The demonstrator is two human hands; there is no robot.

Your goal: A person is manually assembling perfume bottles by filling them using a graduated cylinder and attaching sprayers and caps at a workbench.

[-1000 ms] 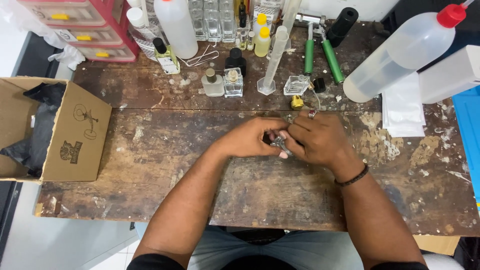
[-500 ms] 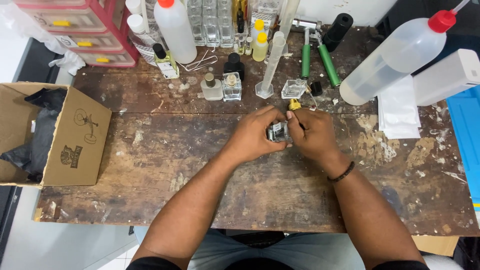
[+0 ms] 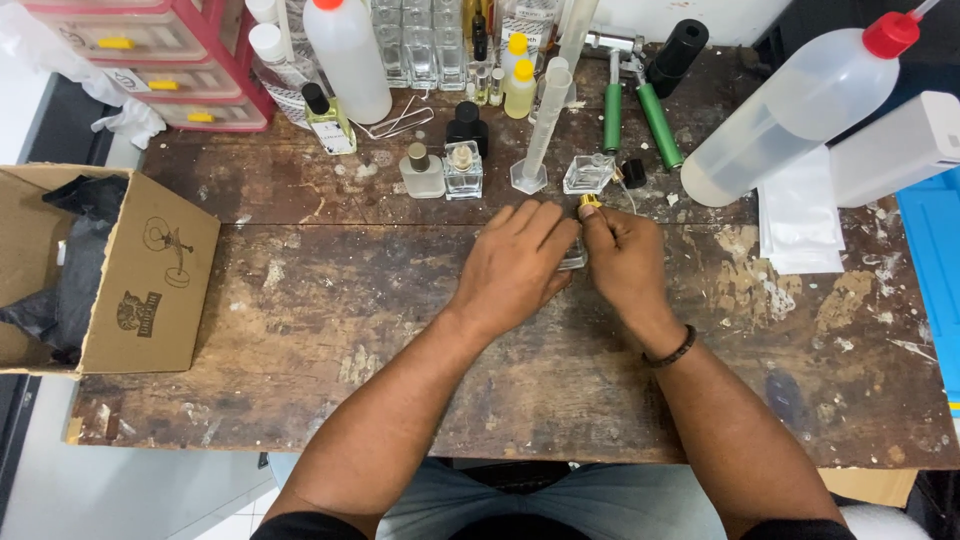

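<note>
The left hand [image 3: 515, 265] wraps a small clear glass bottle [image 3: 573, 260] near the middle of the workbench [image 3: 400, 330], toward its back edge, while the right hand [image 3: 625, 265] pinches a little gold cap [image 3: 590, 202] at the bottle's top. The bottle looks hard, smooth, light and breakable, best held by its flat sides. Off the left edge sits an open cardboard box [image 3: 150, 290] with dark stamped drawings; a big translucent squeeze bottle [image 3: 790, 110] with a red cap lies toward the back right corner.

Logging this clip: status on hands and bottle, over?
Left hand covers small glass bottle. Right hand pinches gold cap at its top. Measuring cylinder just beyond.
</note>
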